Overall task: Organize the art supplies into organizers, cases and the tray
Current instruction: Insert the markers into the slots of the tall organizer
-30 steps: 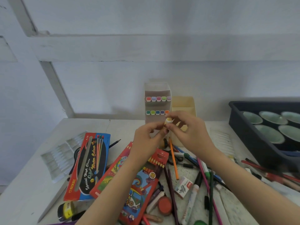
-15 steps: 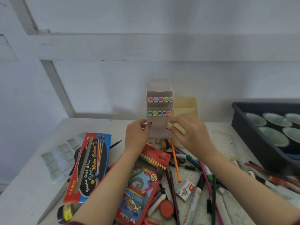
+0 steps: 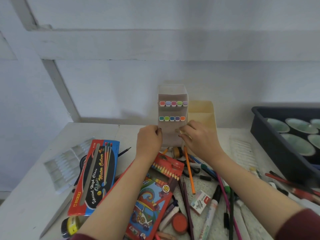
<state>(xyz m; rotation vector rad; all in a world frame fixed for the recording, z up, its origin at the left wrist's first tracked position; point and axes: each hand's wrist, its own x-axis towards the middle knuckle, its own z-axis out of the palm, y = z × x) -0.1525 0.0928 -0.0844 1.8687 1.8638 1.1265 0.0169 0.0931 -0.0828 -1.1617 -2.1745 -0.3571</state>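
**Right grip (image 3: 200, 141) pinches a pale marker (image 3: 180, 131) at the marker organizer (image 3: 173, 94)**

Thumb and fingers of the right grip close on the marker's near end, which is all that shows of it. That end sits against the organizer's front, just below the lower filled row and toward its right side. Judging by the rows above, the marker's long axis runs away from the person and into the stand. The coming move is therefore probably a straight push forward from the grip. The left grip (image 3: 149, 141) is curled against the organizer's left wall, touching it, and seems to brace the stand against that push.

Counted:
- Two filled rows hold five coloured caps each, ten in all, plus the one marker in the grip.
- One beige organizer (image 3: 201, 111) stands just behind and to the right.
- One dark tray (image 3: 263, 129) sits far right with five pale green dishes in view, some cut off by the frame edge.
- Two flat cases lie on the worktop (image 3: 34, 205): a red watercolour case (image 3: 93, 175) and a coloured-pencil box (image 3: 152, 193) marked 18.
- One orange pencil (image 3: 189, 172) stands out; the other loose pens are too tangled to count.
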